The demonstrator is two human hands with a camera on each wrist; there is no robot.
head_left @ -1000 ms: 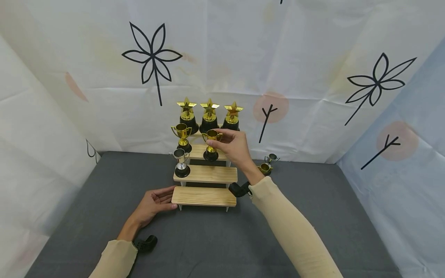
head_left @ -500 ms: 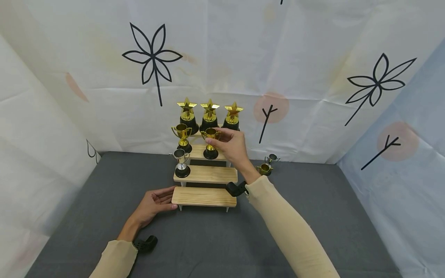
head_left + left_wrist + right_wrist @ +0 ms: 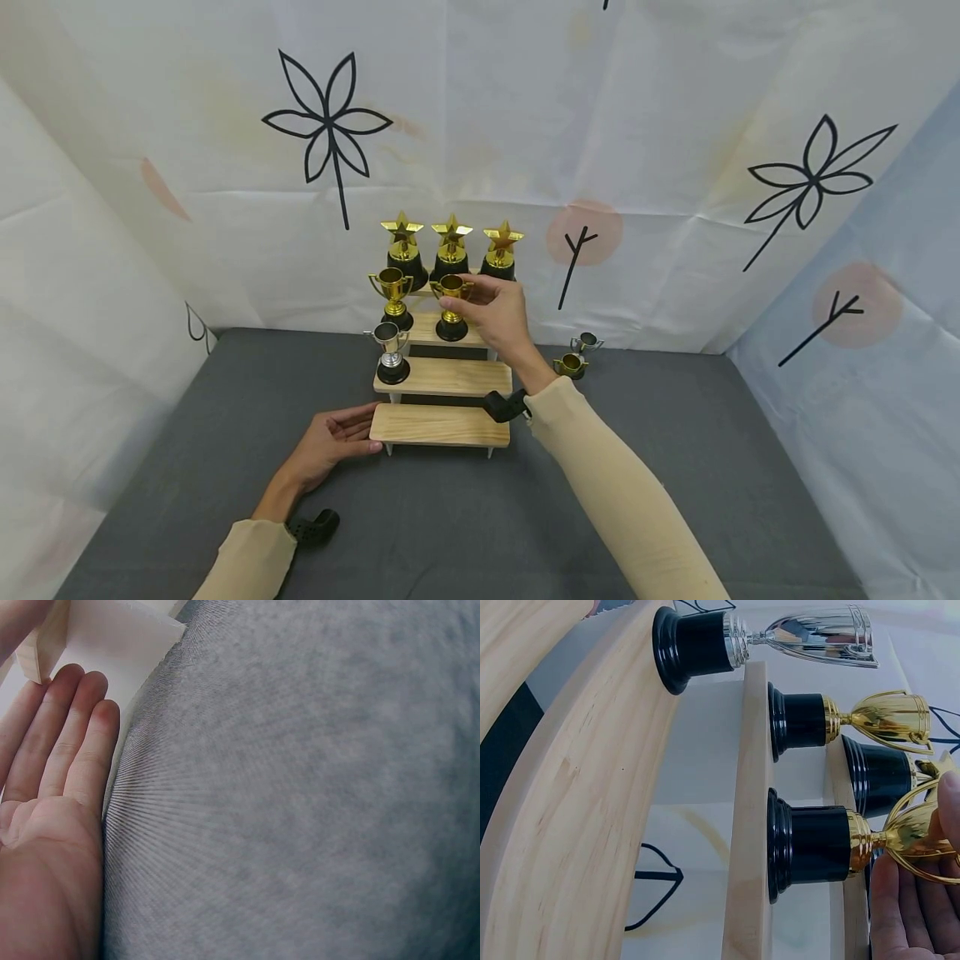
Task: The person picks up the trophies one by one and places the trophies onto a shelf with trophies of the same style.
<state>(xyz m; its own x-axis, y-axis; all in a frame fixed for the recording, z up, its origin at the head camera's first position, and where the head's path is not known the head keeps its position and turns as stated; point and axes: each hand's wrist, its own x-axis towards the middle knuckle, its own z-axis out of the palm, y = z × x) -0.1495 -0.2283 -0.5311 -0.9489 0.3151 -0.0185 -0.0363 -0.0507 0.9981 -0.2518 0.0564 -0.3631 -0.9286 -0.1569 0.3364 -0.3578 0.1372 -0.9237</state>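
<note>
My right hand (image 3: 495, 317) pinches a small gold cup trophy (image 3: 452, 329) by its cup, thumb in front. The trophy stands upright at the third step of a wooden tiered stand (image 3: 442, 425); in the right wrist view its black base (image 3: 810, 844) is right at that board's edge. To its left on the same step is another gold cup trophy (image 3: 393, 287). My left hand (image 3: 326, 450) touches the left end of the lowest step, thumb at the front corner. In the left wrist view its fingers (image 3: 90, 750) lie straight beside the stand's white side panel (image 3: 112, 634).
Three gold star trophies (image 3: 451, 242) line the top step. A silver cup trophy (image 3: 392, 354) stands left on the second step. Right of the stand, a silver cup (image 3: 587, 342) and a gold cup (image 3: 572, 365) are on the grey tabletop (image 3: 675, 467). A patterned cloth (image 3: 660, 250) hangs behind.
My right hand has shifted slightly left and back, carrying the gold cup trophy closer to the other gold cup on that step. The left hand has stayed put.
</note>
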